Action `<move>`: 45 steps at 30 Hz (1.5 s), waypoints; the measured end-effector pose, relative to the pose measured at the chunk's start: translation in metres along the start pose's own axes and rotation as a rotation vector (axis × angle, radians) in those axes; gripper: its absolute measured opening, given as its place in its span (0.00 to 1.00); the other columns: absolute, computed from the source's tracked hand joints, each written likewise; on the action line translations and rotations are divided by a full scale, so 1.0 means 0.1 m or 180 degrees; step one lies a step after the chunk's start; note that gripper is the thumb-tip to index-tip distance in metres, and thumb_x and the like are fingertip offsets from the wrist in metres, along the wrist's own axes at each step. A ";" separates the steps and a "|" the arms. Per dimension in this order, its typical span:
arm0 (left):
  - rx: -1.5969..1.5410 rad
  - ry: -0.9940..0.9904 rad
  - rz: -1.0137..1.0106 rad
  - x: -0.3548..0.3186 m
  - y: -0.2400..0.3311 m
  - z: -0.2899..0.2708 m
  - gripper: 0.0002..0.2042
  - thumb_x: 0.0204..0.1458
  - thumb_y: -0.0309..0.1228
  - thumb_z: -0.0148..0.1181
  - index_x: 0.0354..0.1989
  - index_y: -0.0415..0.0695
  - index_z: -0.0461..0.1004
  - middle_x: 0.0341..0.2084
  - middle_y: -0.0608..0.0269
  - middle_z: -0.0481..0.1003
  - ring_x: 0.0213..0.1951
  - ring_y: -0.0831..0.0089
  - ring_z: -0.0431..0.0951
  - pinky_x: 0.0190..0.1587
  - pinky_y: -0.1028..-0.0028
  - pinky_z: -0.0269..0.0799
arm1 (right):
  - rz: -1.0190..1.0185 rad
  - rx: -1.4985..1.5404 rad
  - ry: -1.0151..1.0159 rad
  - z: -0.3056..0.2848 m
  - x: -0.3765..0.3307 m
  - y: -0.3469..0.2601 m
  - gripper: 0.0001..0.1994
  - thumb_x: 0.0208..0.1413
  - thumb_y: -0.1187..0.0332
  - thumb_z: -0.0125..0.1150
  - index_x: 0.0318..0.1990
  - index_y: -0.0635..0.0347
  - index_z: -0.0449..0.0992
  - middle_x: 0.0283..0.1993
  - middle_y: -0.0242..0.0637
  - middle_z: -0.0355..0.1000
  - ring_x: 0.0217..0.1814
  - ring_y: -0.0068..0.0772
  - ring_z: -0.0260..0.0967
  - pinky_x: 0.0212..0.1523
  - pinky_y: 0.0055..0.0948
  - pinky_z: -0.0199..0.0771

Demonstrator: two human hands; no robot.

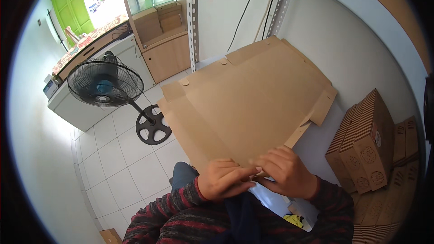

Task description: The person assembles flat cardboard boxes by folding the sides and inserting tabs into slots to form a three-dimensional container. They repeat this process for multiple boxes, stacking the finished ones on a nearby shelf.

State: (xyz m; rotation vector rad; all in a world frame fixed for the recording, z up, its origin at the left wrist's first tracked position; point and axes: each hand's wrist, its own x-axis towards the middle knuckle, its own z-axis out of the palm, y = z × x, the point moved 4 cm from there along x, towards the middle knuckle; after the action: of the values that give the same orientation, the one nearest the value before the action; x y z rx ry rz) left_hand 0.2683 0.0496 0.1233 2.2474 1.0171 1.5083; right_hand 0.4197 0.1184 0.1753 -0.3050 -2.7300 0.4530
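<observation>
A large flat sheet of brown cardboard (244,99), cut with flaps and slots like an unfolded box, lies across a pale surface in front of me. At its near edge my left hand (224,178) is closed, fingers curled and thumb toward the middle. My right hand (285,171) meets it there, its fingers bent over the same edge. Both hands pinch the cardboard's near border, fingertips almost touching. The fingers cover the exact spot they grip. One flap at the right side stands slightly away from the sheet.
Stacked brown cardboard boxes (366,149) stand at the right. A black pedestal fan (106,83) is on the tiled floor (131,167) to the left. Behind are a wooden cabinet (169,58) and perforated metal shelf posts (192,22). A yellow item (294,220) lies below my right hand.
</observation>
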 end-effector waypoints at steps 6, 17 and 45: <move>0.0494 0.0553 -0.0514 -0.11 -0.23 -0.30 0.16 0.42 0.26 0.67 0.41 0.37 0.73 0.30 0.57 0.75 0.32 0.60 0.75 0.35 0.67 0.69 | -0.0199 -0.0569 -0.0600 0.19 -0.11 -0.06 0.05 0.38 0.72 0.57 0.22 0.57 0.67 0.24 0.34 0.63 0.28 0.32 0.67 0.25 0.29 0.70; 0.3167 0.1183 -0.1249 -0.43 -1.18 -1.25 0.30 0.38 0.16 0.58 0.56 0.45 0.67 0.52 0.50 0.65 0.48 0.57 0.72 0.49 0.68 0.71 | 0.0152 -0.0938 -0.0975 0.28 -0.27 -0.23 0.04 0.42 0.73 0.57 0.23 0.60 0.68 0.23 0.38 0.65 0.22 0.35 0.71 0.23 0.30 0.73; 0.0680 0.0154 -0.1520 -0.38 -1.09 -1.19 0.23 0.34 0.10 0.53 0.43 0.39 0.74 0.44 0.55 0.77 0.48 0.62 0.76 0.54 0.67 0.68 | 0.0309 0.0226 -0.1539 -0.08 -0.40 0.04 0.05 0.47 0.74 0.55 0.23 0.66 0.74 0.24 0.46 0.71 0.27 0.48 0.73 0.31 0.39 0.74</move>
State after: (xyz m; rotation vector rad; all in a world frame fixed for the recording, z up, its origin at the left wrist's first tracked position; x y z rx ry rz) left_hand 0.1094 0.0836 0.0875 1.9023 1.6542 1.2964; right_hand 0.4599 0.1141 0.1690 -0.3480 -3.1647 0.7312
